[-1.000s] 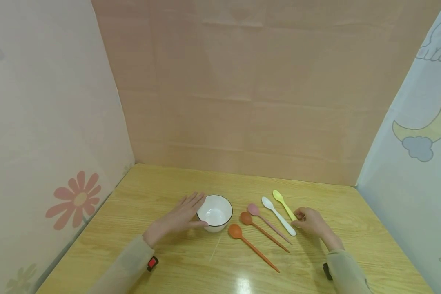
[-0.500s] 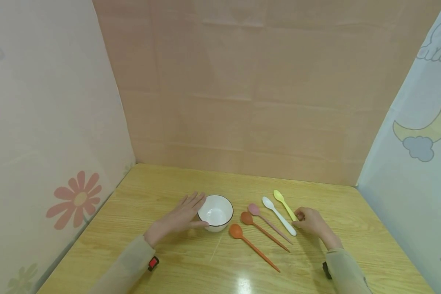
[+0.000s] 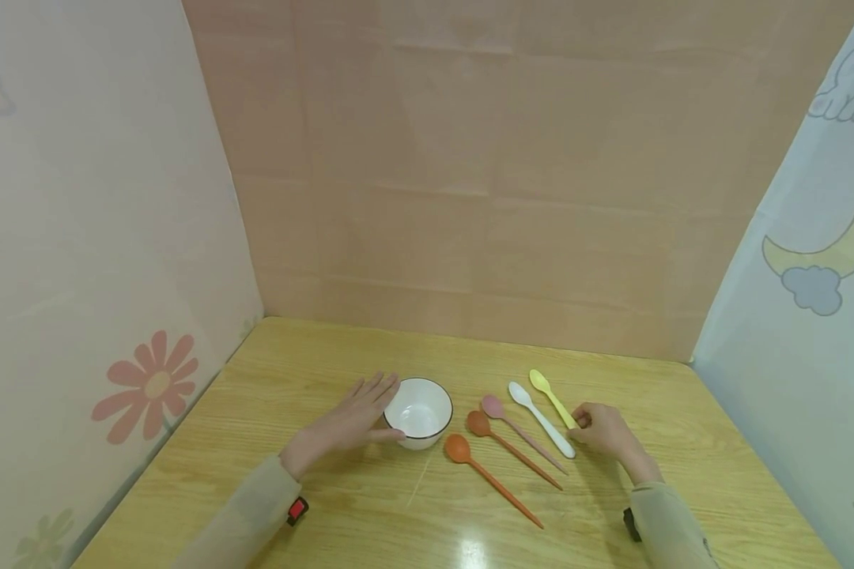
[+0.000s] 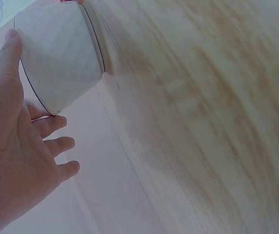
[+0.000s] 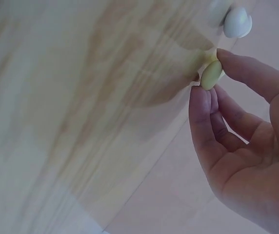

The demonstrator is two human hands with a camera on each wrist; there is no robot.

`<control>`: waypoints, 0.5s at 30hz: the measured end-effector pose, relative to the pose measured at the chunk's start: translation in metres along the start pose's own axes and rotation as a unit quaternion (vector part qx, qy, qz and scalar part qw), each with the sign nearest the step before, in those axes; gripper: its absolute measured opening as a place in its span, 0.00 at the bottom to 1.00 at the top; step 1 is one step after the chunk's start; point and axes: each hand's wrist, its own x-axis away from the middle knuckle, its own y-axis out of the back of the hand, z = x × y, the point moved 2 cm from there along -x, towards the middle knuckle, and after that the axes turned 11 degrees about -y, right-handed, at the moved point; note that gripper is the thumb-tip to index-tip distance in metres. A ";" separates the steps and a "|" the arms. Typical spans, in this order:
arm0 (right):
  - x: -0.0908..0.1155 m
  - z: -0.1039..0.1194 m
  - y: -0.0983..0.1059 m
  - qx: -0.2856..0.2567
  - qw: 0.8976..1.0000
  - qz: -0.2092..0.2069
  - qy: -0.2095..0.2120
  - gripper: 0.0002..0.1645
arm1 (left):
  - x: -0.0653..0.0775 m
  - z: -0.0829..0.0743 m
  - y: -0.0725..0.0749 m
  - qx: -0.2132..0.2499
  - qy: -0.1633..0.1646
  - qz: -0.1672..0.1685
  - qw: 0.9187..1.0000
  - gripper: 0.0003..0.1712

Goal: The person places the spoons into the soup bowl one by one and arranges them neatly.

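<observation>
Pinching the yellow spoon (image 3: 553, 401) near its handle end: right hand (image 3: 605, 431), thumb and fingers. Spoon lies on the surface (image 3: 370, 506), beside the white spoon (image 3: 546, 424). Likely light, stiff, slightly slick; handle end seems a fair hold. Left hand (image 3: 345, 421): fingers spread, touching bowl (image 3: 421, 443).

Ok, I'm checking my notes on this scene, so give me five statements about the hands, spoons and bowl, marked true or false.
1. The right hand pinches the yellow spoon. True.
2. The left hand touches the bowl. True.
3. The pink spoon lies between the yellow spoon and the white spoon. False: it lies between the white spoon and the brown-orange spoon.
4. The bowl is upside down. False: it stands upright.
5. Five spoons are in view. True.
</observation>
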 end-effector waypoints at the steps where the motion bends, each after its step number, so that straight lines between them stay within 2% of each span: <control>1: 0.000 0.000 0.001 0.001 1.000 0.000 -0.002 0.18 | 0.000 0.000 0.000 0.001 0.000 0.000 1.000 0.52; 15: 0.004 0.000 0.005 0.002 0.999 0.002 -0.035 0.17 | 0.000 0.000 0.000 -0.004 0.001 0.002 1.000 0.52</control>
